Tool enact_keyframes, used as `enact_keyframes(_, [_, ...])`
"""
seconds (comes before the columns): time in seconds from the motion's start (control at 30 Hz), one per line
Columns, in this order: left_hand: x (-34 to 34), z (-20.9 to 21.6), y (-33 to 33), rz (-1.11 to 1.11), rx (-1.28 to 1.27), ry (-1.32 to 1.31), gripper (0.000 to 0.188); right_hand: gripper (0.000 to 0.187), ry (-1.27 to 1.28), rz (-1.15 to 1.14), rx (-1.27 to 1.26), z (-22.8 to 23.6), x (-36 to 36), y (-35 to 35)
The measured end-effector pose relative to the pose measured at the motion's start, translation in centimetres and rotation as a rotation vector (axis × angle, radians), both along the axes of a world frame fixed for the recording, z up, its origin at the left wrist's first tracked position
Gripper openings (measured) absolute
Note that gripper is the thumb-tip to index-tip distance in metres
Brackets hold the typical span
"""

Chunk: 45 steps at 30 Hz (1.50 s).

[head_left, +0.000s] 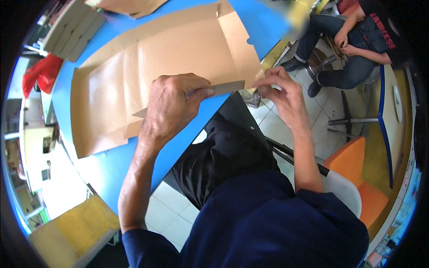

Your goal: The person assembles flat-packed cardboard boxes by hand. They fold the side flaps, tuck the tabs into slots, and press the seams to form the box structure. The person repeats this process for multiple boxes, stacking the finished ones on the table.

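Note:
A brown cardboard box blank [178, 47], unfolded and creased, lies across the blue table. Along its near side, a narrow flap [229, 87] stands raised, seen almost edge-on. My left hand [173, 100] is closed over this flap, with the thumb pressed against its near face. At the blank's near right corner, my right hand [283, 96] has its fingers bent and its thumb and forefinger drawn together at the end of the flap. What lies between those fingertips is small and partly hidden.
Beyond the blank is another cardboard piece [129, 6]. Stacked flat boxes [73, 31] and a red bag [42, 76] are at the left. A seated person [353, 44] is at the far right, above an orange chair [351, 165]. The blue table's [105, 172] near edge runs by my legs.

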<state>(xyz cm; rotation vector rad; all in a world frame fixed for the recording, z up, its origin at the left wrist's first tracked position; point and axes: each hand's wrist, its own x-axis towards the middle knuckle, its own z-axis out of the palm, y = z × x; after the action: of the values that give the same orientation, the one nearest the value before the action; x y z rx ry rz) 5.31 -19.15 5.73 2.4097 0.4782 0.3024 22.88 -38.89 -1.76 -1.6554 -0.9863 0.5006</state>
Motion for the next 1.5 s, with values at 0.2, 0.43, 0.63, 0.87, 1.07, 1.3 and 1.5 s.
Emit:
enact_keyframes(0.2, [2.8, -1.1, 0.3, -0.044, 0.003, 0.023, 0.023, 0.029, 0.254, -0.277, 0.180, -1.8, 0.5, 4.6])
enact_keyframes(0.43, [6.2, -2.4, 0.1, -0.080, -0.093, -0.154, 0.029, 0.063, -0.576, -0.284, 0.249, 0.5, -1.0, 4.8])
enact_keyframes(0.63, [9.0, -2.2, 0.1, -0.181, -0.100, -0.048, 0.023, 0.052, -0.022, -0.401, 0.144, -1.4, -2.1, 3.6])
enact_keyframes(0.87, [11.5, -0.8, 2.2, -0.241, -0.243, 0.232, 0.025, 0.061, 0.194, -0.498, 0.178, 0.1, -3.8, 6.7])
enact_keyframes(1.07, [13.1, 0.3, 2.8, -0.238, -0.303, 0.399, 0.032, 0.059, 0.538, -0.451, 0.382, -0.5, -4.1, 7.2])
enact_keyframes(1.3, [13.4, -0.7, 3.6, -0.237, -0.368, 0.311, 0.021, 0.053, 1.097, -0.525, 0.601, 0.8, -5.2, 5.7])
enact_keyframes(1.5, [13.3, -1.7, 3.6, -0.249, -0.367, 0.242, 0.023, 0.055, 1.071, -0.499, 0.604, 0.0, -4.5, 5.7])
